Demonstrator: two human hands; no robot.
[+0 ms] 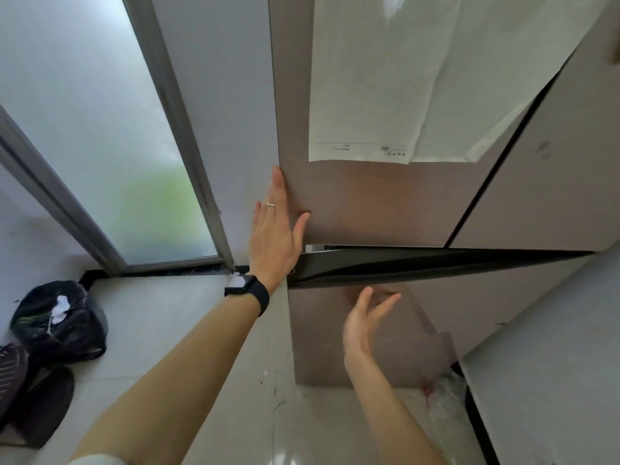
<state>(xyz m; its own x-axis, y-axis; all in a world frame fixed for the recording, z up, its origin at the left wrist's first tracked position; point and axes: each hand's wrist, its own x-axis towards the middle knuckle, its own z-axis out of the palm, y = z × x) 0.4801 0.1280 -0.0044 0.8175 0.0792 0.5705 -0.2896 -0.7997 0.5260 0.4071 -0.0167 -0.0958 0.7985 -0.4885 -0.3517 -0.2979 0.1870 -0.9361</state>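
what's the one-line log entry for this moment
left hand: flat on taupe upper fridge door | right hand: open, near taupe lower fridge door | dark gap between doors

The left hand (275,229) lies flat, with straight fingers, on the left edge of the fridge's upper door (369,203). It wears a black watch (246,286). The right hand (364,322), its fingers loosely bent, is just before the lower door (318,347), under the dark gap (402,260); whether it touches is not clear. White paper sheets (369,78) hang on the upper door. A black bag (58,317) lies on the floor at the left.
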